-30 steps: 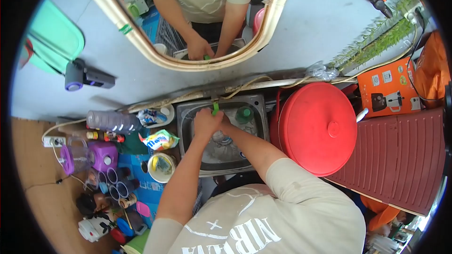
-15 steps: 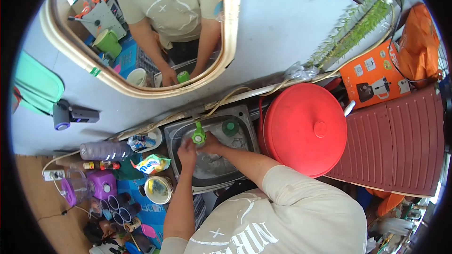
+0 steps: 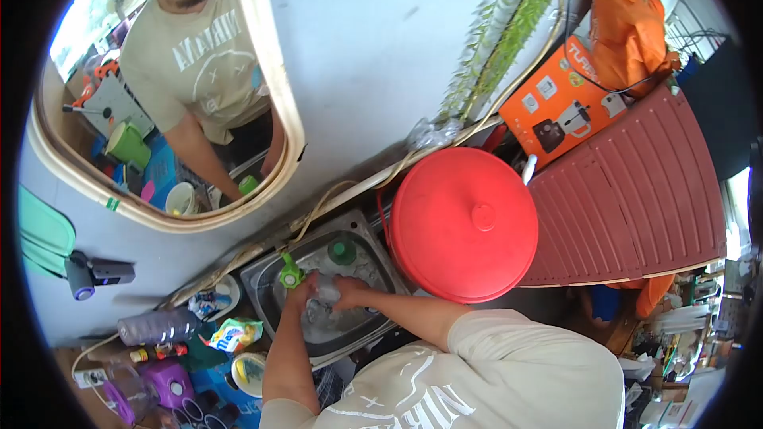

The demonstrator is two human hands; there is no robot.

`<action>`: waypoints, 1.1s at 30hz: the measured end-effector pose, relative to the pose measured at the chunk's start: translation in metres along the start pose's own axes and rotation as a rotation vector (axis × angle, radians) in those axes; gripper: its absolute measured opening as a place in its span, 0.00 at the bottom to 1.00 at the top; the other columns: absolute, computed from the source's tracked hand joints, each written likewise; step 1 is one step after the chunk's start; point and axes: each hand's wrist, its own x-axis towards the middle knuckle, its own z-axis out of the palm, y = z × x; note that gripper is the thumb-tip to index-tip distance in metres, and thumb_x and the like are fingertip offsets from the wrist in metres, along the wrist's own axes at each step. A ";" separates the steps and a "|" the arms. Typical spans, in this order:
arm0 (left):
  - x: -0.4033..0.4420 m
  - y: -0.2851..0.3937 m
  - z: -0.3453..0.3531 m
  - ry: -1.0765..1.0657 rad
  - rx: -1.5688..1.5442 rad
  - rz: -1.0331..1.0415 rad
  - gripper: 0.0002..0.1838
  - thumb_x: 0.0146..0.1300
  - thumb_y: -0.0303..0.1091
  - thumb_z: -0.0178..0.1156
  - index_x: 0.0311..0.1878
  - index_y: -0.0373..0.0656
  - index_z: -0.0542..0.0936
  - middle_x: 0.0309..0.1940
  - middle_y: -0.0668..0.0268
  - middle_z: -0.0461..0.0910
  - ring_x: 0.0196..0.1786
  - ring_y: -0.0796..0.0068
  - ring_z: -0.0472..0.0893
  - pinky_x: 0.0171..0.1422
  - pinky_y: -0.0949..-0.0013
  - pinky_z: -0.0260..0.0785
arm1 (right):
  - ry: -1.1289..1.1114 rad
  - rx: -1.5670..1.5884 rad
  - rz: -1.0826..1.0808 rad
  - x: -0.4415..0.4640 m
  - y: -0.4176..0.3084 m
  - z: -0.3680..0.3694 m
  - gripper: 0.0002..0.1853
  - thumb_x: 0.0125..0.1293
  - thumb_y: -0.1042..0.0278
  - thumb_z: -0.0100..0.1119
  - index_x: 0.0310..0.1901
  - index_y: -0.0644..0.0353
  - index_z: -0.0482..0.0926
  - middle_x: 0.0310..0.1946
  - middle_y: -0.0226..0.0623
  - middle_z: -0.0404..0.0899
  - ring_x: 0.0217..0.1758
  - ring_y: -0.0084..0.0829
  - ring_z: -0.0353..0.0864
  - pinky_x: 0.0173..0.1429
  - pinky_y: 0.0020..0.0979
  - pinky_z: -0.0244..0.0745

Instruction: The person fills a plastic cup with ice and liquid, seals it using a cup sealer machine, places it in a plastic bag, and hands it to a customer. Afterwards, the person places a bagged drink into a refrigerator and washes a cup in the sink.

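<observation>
In the metal sink (image 3: 258, 278), my left hand (image 3: 301, 297) and my right hand (image 3: 350, 292) hold a clear, glass-like container (image 3: 324, 289) between them. My left hand is at its left side, just below the green tap (image 3: 291, 272); my right hand is curled at its right side. Both hands' fingers are partly hidden. Behind my right hand, a round green object (image 3: 342, 251) lies in the sink. Other clear shapes in the basin are too unclear to name.
Right of the sink stands a large red lidded container (image 3: 453, 230). A colourful packet (image 3: 236, 335), a white tub (image 3: 249, 373) and a large clear bottle (image 3: 159, 326) are at the left. A framed mirror (image 3: 290, 123) hangs above, reflecting a person.
The view has turned and shifted right. My hands were together at the green tap, then parted just below it; now they are lower in the sink around the clear container.
</observation>
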 end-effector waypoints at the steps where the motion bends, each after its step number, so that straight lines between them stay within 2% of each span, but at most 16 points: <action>1: 0.000 0.004 0.004 -0.017 0.001 0.009 0.11 0.64 0.41 0.74 0.38 0.46 0.83 0.27 0.70 0.81 0.30 0.71 0.82 0.37 0.64 0.75 | -0.196 0.235 0.126 -0.003 -0.003 -0.012 0.43 0.43 0.49 0.80 0.61 0.62 0.76 0.54 0.51 0.83 0.57 0.45 0.85 0.58 0.45 0.81; 2: -0.003 0.009 0.006 -0.101 -0.046 -0.034 0.12 0.64 0.43 0.74 0.38 0.46 0.83 0.29 0.70 0.81 0.34 0.71 0.83 0.41 0.63 0.75 | -0.392 0.473 0.248 -0.003 0.000 -0.020 0.42 0.43 0.48 0.80 0.59 0.62 0.78 0.53 0.51 0.84 0.56 0.44 0.85 0.58 0.44 0.81; 5: 0.003 0.016 0.009 -0.213 -0.144 -0.045 0.16 0.63 0.48 0.75 0.40 0.46 0.84 0.36 0.69 0.84 0.43 0.71 0.84 0.52 0.60 0.75 | -0.499 0.891 0.295 -0.006 0.019 -0.020 0.40 0.44 0.48 0.79 0.58 0.63 0.79 0.53 0.52 0.84 0.57 0.46 0.85 0.60 0.43 0.80; 6: 0.004 0.017 0.012 -0.234 -0.099 -0.081 0.17 0.65 0.48 0.73 0.46 0.46 0.84 0.39 0.69 0.84 0.46 0.70 0.83 0.53 0.61 0.74 | -0.514 0.848 0.270 -0.004 0.018 -0.019 0.40 0.44 0.48 0.79 0.58 0.63 0.79 0.53 0.52 0.84 0.57 0.46 0.85 0.60 0.43 0.80; 8: 0.010 0.009 0.012 -0.229 -0.086 -0.085 0.20 0.66 0.49 0.72 0.52 0.45 0.84 0.42 0.69 0.84 0.48 0.69 0.83 0.55 0.62 0.74 | -0.301 0.172 0.041 -0.002 0.016 -0.017 0.43 0.45 0.47 0.79 0.61 0.62 0.78 0.56 0.52 0.83 0.60 0.48 0.84 0.62 0.43 0.79; 10: 0.024 -0.007 0.016 0.026 0.243 0.244 0.26 0.67 0.51 0.70 0.60 0.46 0.81 0.54 0.65 0.83 0.55 0.66 0.82 0.58 0.59 0.76 | -0.213 0.055 -0.015 -0.002 0.018 -0.008 0.44 0.45 0.47 0.80 0.62 0.61 0.77 0.56 0.52 0.83 0.60 0.48 0.84 0.63 0.43 0.78; 11: 0.023 -0.004 0.018 0.045 0.226 0.255 0.26 0.67 0.51 0.70 0.60 0.46 0.81 0.54 0.65 0.83 0.55 0.66 0.82 0.58 0.59 0.76 | -0.112 -0.026 -0.045 -0.003 0.023 -0.002 0.45 0.45 0.46 0.80 0.63 0.61 0.76 0.57 0.51 0.83 0.61 0.48 0.83 0.64 0.43 0.78; 13: 0.015 0.001 0.023 -0.077 0.044 -0.169 0.31 0.66 0.54 0.70 0.66 0.47 0.77 0.60 0.63 0.79 0.58 0.65 0.81 0.61 0.58 0.78 | -0.089 -0.026 -0.062 -0.002 0.037 0.009 0.47 0.44 0.45 0.80 0.65 0.61 0.75 0.56 0.52 0.83 0.61 0.49 0.83 0.64 0.43 0.78; 16: -0.056 0.068 0.059 -0.179 0.154 -0.278 0.35 0.66 0.53 0.70 0.70 0.46 0.73 0.62 0.62 0.76 0.60 0.65 0.79 0.63 0.59 0.78 | -0.072 0.057 -0.026 -0.005 0.036 0.004 0.50 0.44 0.43 0.80 0.67 0.61 0.72 0.58 0.53 0.82 0.62 0.50 0.82 0.65 0.45 0.77; 20: -0.035 0.045 0.047 -0.216 0.204 -0.233 0.33 0.64 0.50 0.70 0.69 0.49 0.74 0.63 0.61 0.75 0.63 0.66 0.78 0.61 0.61 0.78 | -0.041 0.027 -0.043 -0.009 0.034 0.011 0.48 0.49 0.43 0.78 0.68 0.61 0.71 0.62 0.56 0.78 0.64 0.54 0.80 0.67 0.46 0.75; 22: 0.018 -0.011 0.025 -0.175 0.254 0.108 0.34 0.53 0.51 0.78 0.60 0.49 0.79 0.56 0.64 0.82 0.58 0.60 0.82 0.56 0.58 0.79 | -0.041 -0.026 -0.077 -0.016 0.024 0.002 0.47 0.51 0.43 0.77 0.68 0.62 0.71 0.63 0.56 0.78 0.65 0.54 0.79 0.68 0.47 0.75; 23: 0.012 -0.010 0.027 -0.168 0.245 0.118 0.34 0.53 0.51 0.78 0.60 0.49 0.79 0.56 0.64 0.82 0.58 0.60 0.82 0.56 0.58 0.79 | -0.038 -0.063 -0.096 -0.017 0.023 0.000 0.46 0.53 0.43 0.75 0.68 0.62 0.72 0.64 0.56 0.77 0.66 0.54 0.78 0.69 0.47 0.74; 25: 0.000 -0.014 0.031 0.266 0.566 0.417 0.38 0.43 0.52 0.83 0.56 0.46 0.80 0.51 0.61 0.83 0.54 0.62 0.84 0.56 0.62 0.78 | -0.075 -0.111 -0.141 -0.016 0.021 -0.007 0.44 0.55 0.42 0.74 0.67 0.63 0.72 0.64 0.56 0.77 0.66 0.54 0.78 0.70 0.47 0.74; 28: -0.003 -0.005 0.030 0.027 0.877 0.489 0.44 0.41 0.52 0.82 0.62 0.45 0.77 0.52 0.61 0.81 0.56 0.59 0.81 0.62 0.62 0.74 | -0.228 -0.197 -0.200 -0.019 0.010 -0.026 0.42 0.59 0.41 0.70 0.67 0.63 0.72 0.63 0.56 0.78 0.66 0.54 0.79 0.70 0.47 0.73; 31: -0.017 0.006 0.039 0.304 0.745 0.492 0.45 0.38 0.51 0.84 0.61 0.45 0.78 0.55 0.58 0.81 0.57 0.56 0.82 0.63 0.59 0.74 | -0.306 -0.250 -0.256 -0.023 0.011 -0.031 0.42 0.62 0.39 0.67 0.68 0.64 0.72 0.62 0.57 0.78 0.66 0.54 0.78 0.71 0.46 0.72; 33: 0.009 -0.015 0.031 0.257 0.721 0.626 0.41 0.39 0.50 0.83 0.57 0.45 0.79 0.51 0.58 0.82 0.55 0.57 0.83 0.61 0.58 0.75 | -0.269 -0.261 -0.294 -0.023 0.015 -0.033 0.42 0.64 0.38 0.65 0.69 0.64 0.72 0.63 0.57 0.78 0.67 0.54 0.78 0.72 0.45 0.72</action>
